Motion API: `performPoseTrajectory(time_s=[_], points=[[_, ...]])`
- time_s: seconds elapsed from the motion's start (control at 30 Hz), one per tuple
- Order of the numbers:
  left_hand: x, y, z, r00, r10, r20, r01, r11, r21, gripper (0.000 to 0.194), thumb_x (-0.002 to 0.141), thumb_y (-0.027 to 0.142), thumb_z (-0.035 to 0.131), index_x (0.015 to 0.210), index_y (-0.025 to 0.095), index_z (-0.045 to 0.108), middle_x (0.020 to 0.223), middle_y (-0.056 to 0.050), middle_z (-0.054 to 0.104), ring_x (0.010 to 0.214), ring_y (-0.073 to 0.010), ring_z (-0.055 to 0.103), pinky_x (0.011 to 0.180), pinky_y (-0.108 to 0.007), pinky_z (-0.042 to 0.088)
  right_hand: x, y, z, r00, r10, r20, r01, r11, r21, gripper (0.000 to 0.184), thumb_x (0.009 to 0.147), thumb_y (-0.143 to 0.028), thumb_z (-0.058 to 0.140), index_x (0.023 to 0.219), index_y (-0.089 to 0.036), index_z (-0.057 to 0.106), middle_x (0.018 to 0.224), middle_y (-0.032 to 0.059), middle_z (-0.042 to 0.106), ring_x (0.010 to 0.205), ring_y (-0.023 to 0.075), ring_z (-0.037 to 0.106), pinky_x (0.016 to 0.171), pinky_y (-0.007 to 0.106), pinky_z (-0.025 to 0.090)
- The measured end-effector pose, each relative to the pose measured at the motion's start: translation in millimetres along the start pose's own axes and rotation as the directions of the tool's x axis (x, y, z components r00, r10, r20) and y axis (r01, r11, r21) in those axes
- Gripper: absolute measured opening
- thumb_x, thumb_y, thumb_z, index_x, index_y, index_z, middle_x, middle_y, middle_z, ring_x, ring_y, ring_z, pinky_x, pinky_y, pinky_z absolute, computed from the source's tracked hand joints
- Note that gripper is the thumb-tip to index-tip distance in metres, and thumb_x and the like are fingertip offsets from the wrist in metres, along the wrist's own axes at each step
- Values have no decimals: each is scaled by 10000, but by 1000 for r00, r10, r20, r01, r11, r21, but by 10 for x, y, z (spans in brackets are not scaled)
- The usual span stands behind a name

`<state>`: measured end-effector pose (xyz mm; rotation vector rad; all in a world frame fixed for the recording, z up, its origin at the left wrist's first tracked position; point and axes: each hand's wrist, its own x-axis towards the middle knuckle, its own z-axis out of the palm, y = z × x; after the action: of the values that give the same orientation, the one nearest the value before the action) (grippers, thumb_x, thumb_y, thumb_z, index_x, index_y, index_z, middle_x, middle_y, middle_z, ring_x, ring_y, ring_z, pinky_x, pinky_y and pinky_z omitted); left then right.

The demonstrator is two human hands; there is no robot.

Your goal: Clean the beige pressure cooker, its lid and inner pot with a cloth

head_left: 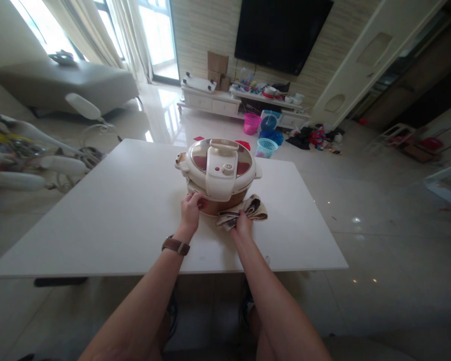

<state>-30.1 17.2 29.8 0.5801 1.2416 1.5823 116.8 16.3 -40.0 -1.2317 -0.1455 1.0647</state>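
Observation:
A cream-coloured electric pressure cooker (221, 176) with a shiny lid, a top handle and a knob stands upright on the white table (135, 225). My left hand (190, 210) touches the cooker's front left side below the lid rim, its fingers bent; whether they pinch anything there is hidden. In my right hand (243, 225) is a folded cloth (252, 209) with a brown and cream pattern, held against the lower front right of the cooker. A brown watch band sits on my left wrist.
Beyond the table, a low white cabinet (221, 104) carries boxes and dishes. A pink basket (251, 123) and a light-blue basket (266, 147) stand on the floor. White padded equipment (63, 164) is close by the table's left edge.

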Motion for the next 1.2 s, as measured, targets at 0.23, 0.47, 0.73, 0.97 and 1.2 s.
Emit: performPoseTrajectory(time_s=[0.23,0.47,0.73,0.97,1.2], points=[[15,-22,-29,999,3,36,-4,1000,23,290,622,459,735,644,195,617,593,-12,620,565,-147,558,556,-270,443,-198,-236,137,982,-156,-108,144,984,-105,298,842,-224,655,1123,-138,702,1131,130,809,1074,248,780,968,414,642],[-6,2,-22,999,-5,43,4,1000,30,280,638,455,722,652,198,612,609,-11,620,582,-150,564,569,-272,452,-300,-433,61,851,-515,100,521,809,-273,440,762,-247,769,1196,-178,757,1303,110,777,1309,234,688,1102,350,551],[-15,1,-22,999,-11,43,10,999,31,279,644,450,725,660,196,611,616,-15,630,573,-142,555,566,-265,455,87,-306,12,987,-145,-63,132,974,-184,305,740,-179,719,1036,-119,758,1059,101,822,1051,239,768,903,335,636],[-19,10,-18,999,-4,35,3,999,33,283,646,455,721,654,197,604,606,-4,610,583,-142,561,560,-258,459,141,-186,-10,995,-60,-77,52,994,-99,287,729,-143,700,1014,-150,729,937,33,807,921,191,784,844,315,655],[-24,0,-9,999,-17,30,16,999,31,293,636,463,726,669,196,609,612,-14,623,583,-145,562,555,-259,449,126,-208,-3,996,-52,-78,49,998,-48,262,726,-122,715,986,-144,730,909,40,806,929,203,784,811,307,662]])
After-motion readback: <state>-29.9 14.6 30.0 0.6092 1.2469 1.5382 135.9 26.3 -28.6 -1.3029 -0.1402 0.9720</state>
